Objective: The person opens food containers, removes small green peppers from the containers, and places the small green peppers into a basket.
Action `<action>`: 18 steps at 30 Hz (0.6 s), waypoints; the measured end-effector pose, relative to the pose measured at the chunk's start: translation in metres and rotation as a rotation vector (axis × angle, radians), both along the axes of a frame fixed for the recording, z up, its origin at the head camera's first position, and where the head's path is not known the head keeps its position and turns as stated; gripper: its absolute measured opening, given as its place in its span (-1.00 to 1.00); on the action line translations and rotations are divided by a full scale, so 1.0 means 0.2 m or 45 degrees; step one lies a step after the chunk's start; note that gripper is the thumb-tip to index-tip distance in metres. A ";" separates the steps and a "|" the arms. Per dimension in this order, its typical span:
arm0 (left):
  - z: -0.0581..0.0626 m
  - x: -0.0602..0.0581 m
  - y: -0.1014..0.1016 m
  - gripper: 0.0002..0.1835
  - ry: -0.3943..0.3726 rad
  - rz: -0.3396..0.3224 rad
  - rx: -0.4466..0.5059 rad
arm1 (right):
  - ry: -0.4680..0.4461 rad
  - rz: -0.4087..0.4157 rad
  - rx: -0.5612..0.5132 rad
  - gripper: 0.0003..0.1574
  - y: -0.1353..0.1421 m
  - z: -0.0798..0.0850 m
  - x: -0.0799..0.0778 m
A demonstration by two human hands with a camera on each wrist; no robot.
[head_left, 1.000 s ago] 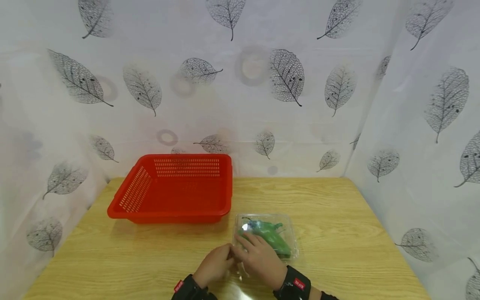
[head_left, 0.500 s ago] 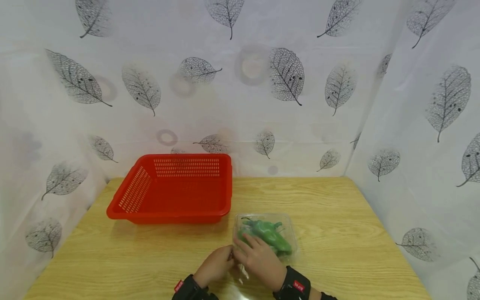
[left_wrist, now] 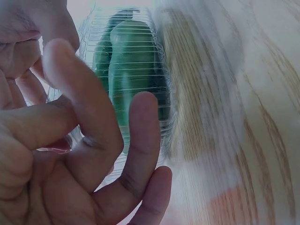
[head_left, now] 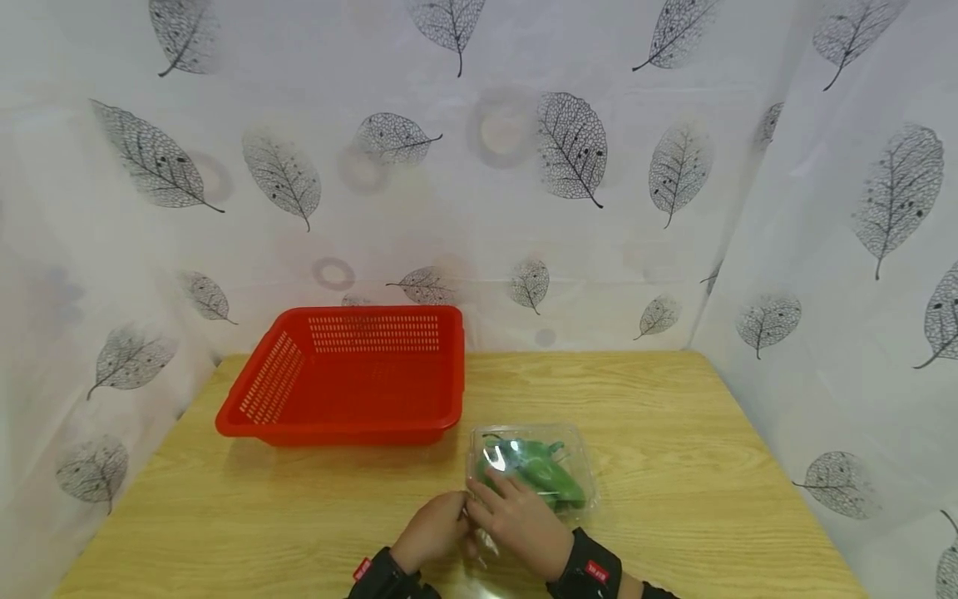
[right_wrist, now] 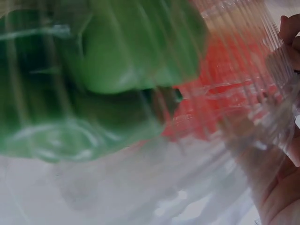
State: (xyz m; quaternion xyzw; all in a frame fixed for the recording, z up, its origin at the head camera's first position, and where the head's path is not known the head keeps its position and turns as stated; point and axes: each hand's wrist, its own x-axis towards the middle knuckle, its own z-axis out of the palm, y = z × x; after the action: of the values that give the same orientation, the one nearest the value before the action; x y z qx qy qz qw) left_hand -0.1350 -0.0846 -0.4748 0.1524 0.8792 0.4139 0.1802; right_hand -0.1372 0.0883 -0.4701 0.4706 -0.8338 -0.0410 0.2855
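Clear plastic box (head_left: 527, 429), green peppers (head_left: 551, 477) inside, on wooden table (head_left: 674, 466) near six o'clock. Left hand (head_left: 434, 526), right hand (head_left: 521, 526) meet at box's eight-o'clock corner, fingers bent; whether either pinches, cannot tell.

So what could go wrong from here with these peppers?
The left hand and right hand crowd one near corner of the clear rectangular plastic container, so an uneven pull might tip it and jostle the glossy green peppers inside. The right hand covers part of it, and pressing hard could flex the plastic. A sudden forward slide might bump the red slotted basket.
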 end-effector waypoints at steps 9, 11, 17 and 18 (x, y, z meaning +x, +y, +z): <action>-0.01 0.01 0.01 -0.84 -0.017 0.002 -0.011 | 0.033 0.022 0.095 -0.56 0.01 0.00 0.00; -0.01 0.01 0.01 -0.86 0.019 -0.004 -0.032 | 0.052 0.037 0.113 -0.58 0.01 0.01 0.00; 0.00 0.04 0.01 -0.85 0.012 0.002 0.009 | 0.075 0.073 0.015 -0.56 0.01 0.07 0.00; 0.01 0.04 0.00 -0.85 0.009 0.005 0.023 | 0.080 0.078 -0.001 -0.54 0.01 0.08 0.00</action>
State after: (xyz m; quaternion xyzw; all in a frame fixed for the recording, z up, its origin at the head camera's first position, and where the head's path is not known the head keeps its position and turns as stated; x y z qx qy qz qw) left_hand -0.1268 -0.0842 -0.4737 0.1538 0.8763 0.4216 0.1750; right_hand -0.1381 0.0898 -0.4539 0.4944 -0.8095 -0.0467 0.3131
